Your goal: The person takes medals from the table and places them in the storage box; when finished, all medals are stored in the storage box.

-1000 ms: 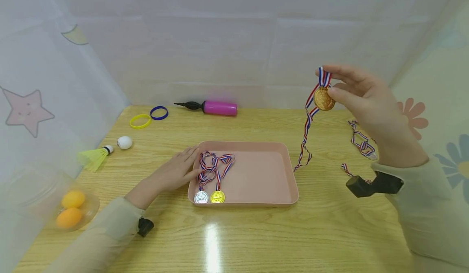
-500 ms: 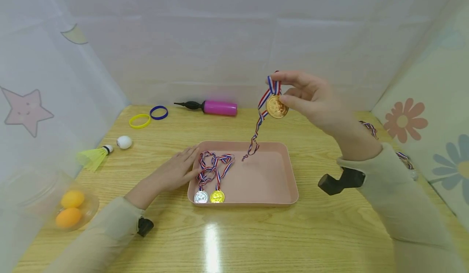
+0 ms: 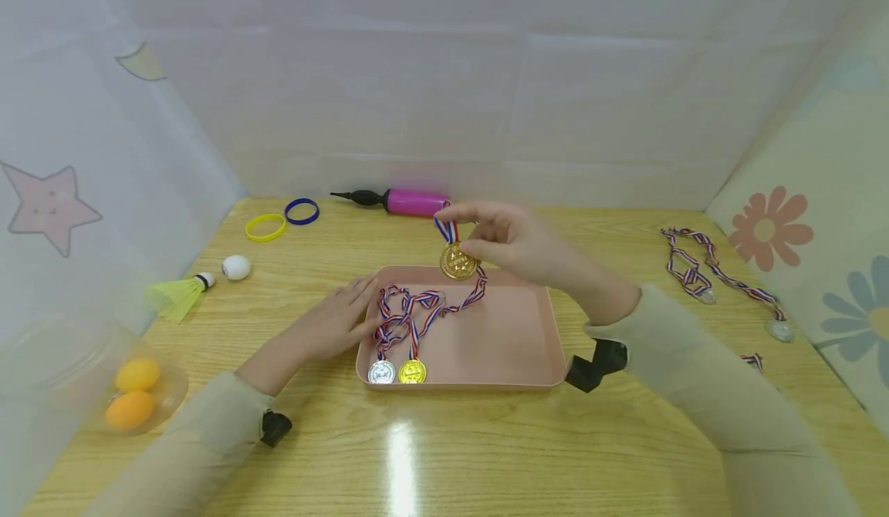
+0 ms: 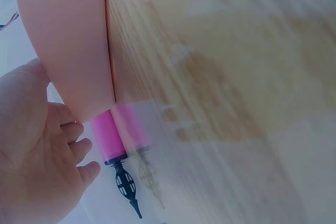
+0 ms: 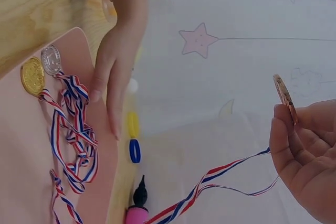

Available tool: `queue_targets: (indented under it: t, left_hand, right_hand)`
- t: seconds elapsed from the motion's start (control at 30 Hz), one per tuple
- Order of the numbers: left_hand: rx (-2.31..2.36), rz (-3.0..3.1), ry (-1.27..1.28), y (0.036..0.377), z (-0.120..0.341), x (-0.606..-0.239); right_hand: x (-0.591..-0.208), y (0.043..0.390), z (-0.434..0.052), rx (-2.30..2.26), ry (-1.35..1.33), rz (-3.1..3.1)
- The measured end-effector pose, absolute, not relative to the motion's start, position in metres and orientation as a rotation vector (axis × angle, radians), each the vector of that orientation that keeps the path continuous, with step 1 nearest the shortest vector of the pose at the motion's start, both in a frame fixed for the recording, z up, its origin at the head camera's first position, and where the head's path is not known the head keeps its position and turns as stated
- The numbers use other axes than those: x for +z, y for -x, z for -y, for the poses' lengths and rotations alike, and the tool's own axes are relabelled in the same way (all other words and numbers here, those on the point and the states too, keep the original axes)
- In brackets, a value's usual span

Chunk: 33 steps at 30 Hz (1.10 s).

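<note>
My right hand [image 3: 517,243] pinches a bronze-gold medal [image 3: 458,261] by its edge and ribbon, above the back of the pink tray [image 3: 500,347]. Its red, white and blue ribbon [image 5: 197,190] trails down into the tray. My left hand [image 3: 336,320] rests along the tray's left wall, fingers fairly straight, thumb over the rim. Inside the tray's left end lie a silver medal [image 3: 381,373] and a bright gold medal [image 3: 413,371], side by side at the front wall, their ribbons bunched behind them. In the left wrist view, that hand [image 4: 44,150] touches the tray's outer side.
A pink hand pump [image 3: 417,202] lies at the back, with yellow [image 3: 265,228] and blue wristbands [image 3: 302,211] left of it. A white ball [image 3: 236,268], a shuttlecock [image 3: 180,297] and a clear container [image 3: 167,393] with orange balls stand left. More ribboned medals [image 3: 780,330] lie right.
My right hand has carried the bronze-gold medal leftward and down from the right side to over the tray; its ribbon end now lies in the tray. My left hand has stayed put.
</note>
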<state>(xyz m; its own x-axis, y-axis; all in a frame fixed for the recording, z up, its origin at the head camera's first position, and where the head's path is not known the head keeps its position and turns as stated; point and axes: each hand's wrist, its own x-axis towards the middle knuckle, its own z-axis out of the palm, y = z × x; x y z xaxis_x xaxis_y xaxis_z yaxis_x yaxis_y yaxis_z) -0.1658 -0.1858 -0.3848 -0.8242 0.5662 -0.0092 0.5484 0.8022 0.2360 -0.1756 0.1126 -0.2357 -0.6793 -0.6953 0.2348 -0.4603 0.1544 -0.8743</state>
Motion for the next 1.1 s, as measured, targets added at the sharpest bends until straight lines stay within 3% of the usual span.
queue_targets:
  t: [0.4, 0.7, 1.1]
  left_hand:
    - [0.365, -2.903, -0.892, 0.166, 0.186, -0.384]
    - [0.362, -2.917, -0.925, 0.166, 0.186, -0.385]
    - [0.348, -2.912, -0.929, 0.167, 0.187, -0.387]
  right_hand:
    - [-0.279, 0.172, -0.088, -1.422, 1.087, -2.041]
    - [-0.328, 0.179, -0.095, -1.296, 0.903, -2.142]
    - [-0.384, 0.168, -0.103, -1.245, 0.868, -2.16]
